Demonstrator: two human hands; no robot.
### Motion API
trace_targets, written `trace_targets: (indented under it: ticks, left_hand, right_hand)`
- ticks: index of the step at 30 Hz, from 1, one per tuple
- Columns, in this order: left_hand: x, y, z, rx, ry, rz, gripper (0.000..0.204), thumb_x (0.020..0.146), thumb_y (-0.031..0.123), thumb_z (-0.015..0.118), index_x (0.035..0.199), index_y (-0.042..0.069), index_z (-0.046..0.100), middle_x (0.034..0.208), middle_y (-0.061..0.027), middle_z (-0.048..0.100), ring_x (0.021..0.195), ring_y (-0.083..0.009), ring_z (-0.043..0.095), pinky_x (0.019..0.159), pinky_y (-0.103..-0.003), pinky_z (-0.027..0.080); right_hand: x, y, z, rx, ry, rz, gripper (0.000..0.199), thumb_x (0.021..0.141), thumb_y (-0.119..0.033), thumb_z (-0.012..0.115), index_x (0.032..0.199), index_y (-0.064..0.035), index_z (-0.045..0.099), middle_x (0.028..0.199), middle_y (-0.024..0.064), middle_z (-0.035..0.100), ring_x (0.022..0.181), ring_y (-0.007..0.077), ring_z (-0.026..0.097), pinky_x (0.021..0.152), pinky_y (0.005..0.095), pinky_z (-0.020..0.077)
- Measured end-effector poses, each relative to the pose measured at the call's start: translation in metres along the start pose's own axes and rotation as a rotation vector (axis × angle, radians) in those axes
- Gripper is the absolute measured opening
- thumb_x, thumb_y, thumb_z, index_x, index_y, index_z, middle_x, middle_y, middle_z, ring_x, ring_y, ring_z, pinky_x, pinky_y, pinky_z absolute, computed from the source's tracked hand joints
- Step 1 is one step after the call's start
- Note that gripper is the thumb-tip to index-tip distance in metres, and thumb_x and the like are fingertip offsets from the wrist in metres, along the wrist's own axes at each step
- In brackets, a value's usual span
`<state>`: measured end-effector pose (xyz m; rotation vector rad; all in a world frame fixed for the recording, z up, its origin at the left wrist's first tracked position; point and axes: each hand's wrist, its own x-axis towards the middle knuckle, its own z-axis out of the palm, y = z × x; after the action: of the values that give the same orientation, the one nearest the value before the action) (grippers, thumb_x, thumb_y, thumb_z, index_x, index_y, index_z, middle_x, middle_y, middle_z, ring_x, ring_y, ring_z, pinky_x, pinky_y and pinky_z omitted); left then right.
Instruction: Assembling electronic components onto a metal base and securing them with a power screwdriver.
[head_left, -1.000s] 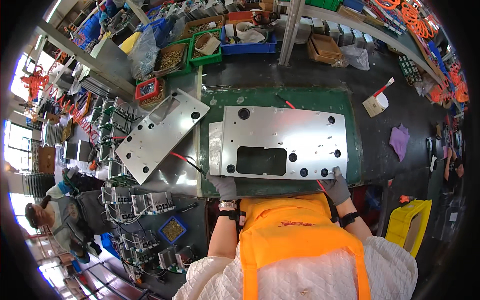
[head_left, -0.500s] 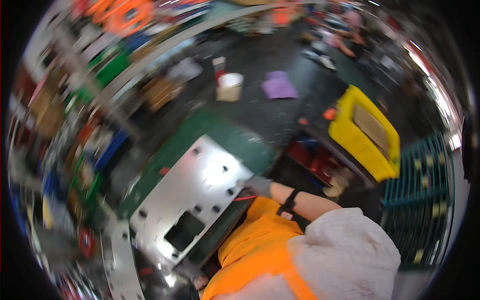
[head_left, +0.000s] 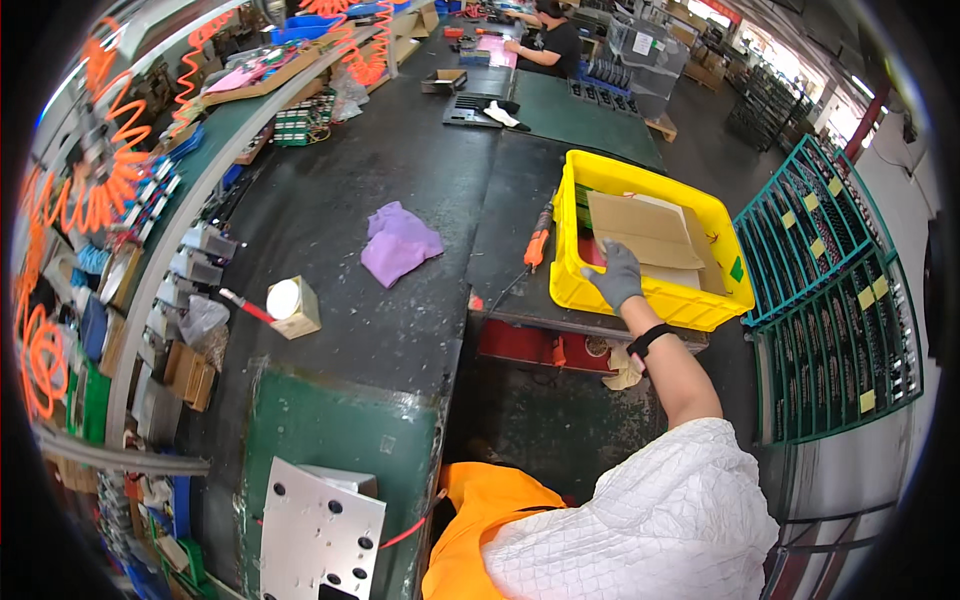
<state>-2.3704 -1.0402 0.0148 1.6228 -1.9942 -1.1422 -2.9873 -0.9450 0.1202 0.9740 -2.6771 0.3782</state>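
My right hand (head_left: pixel 615 275), in a grey glove with a black wristband, reaches out to the right over the near rim of a yellow plastic crate (head_left: pixel 690 305). Its fingertips sit at the corner of a brown cardboard sheet (head_left: pixel 645 230) lying inside the crate. Whether the fingers grip the cardboard or the rim does not show. My left hand is out of view. A drilled aluminium plate (head_left: pixel 320 535) lies on a green mat (head_left: pixel 340 440) at the lower left, away from the hand.
An orange-handled screwdriver (head_left: pixel 537 240) lies left of the crate. A purple cloth (head_left: pixel 398 243) and a small box with a white roll (head_left: pixel 293 305) rest on the dark bench. Green wire racks (head_left: pixel 830 300) stand at the right. Another person (head_left: pixel 545 40) works far off.
My view has swung from the plate to the right. My right hand left the plate's edge and stretched out to the yellow crate. My left hand has gone out of view.
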Motion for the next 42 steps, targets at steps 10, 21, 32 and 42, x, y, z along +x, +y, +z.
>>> trace_targets:
  ticks: [10, 21, 32, 42]
  left_hand:
    - [0.019, 0.029, 0.032, 0.08, -0.158, -0.181, 0.041, 0.084, 0.023, 0.069, 0.115, 0.0, 0.056, 0.103, -0.0152, 0.063, 0.096, -0.0254, 0.062, 0.084, -0.038, 0.05]
    - [-0.014, 0.01, 0.028, 0.15, -0.211, -0.388, 0.04, 0.086, 0.027, 0.067, 0.112, -0.001, 0.058, 0.101, -0.0178, 0.065, 0.096, -0.0272, 0.063, 0.083, -0.039, 0.051]
    - [-0.153, 0.019, -0.015, 0.045, -0.042, -0.606, 0.039, 0.086, 0.028, 0.065, 0.111, -0.001, 0.061, 0.1, -0.0206, 0.067, 0.098, -0.0342, 0.064, 0.086, -0.039, 0.049]
    - [-0.131, 0.024, -0.036, -0.105, -0.015, -0.57, 0.038, 0.09, 0.024, 0.065, 0.118, 0.001, 0.056, 0.107, -0.0183, 0.065, 0.096, -0.0311, 0.064, 0.086, -0.039, 0.051]
  right_hand:
    - [0.015, 0.054, 0.004, 0.114, -0.66, 0.005, 0.041, 0.087, -0.041, 0.066, 0.117, -0.0128, 0.065, 0.115, 0.0156, 0.066, 0.108, 0.0336, 0.061, 0.093, 0.043, 0.0465]
    - [0.153, 0.11, 0.04, -0.135, -0.48, -0.099, 0.064, 0.084, -0.031, 0.066, 0.14, -0.0084, 0.045, 0.145, 0.0167, 0.044, 0.131, 0.0331, 0.045, 0.11, 0.0417, 0.0358]
    - [0.199, 0.158, 0.219, -0.042, -0.384, -0.096, 0.038, 0.092, -0.029, 0.05, 0.12, -0.0074, 0.061, 0.116, 0.021, 0.064, 0.106, 0.0366, 0.061, 0.093, 0.0419, 0.0462]
    - [0.246, 0.236, 0.149, 0.007, -0.458, 0.06, 0.044, 0.088, -0.008, 0.053, 0.131, -0.0019, 0.049, 0.116, 0.02, 0.063, 0.106, 0.0354, 0.061, 0.092, 0.0398, 0.0457]
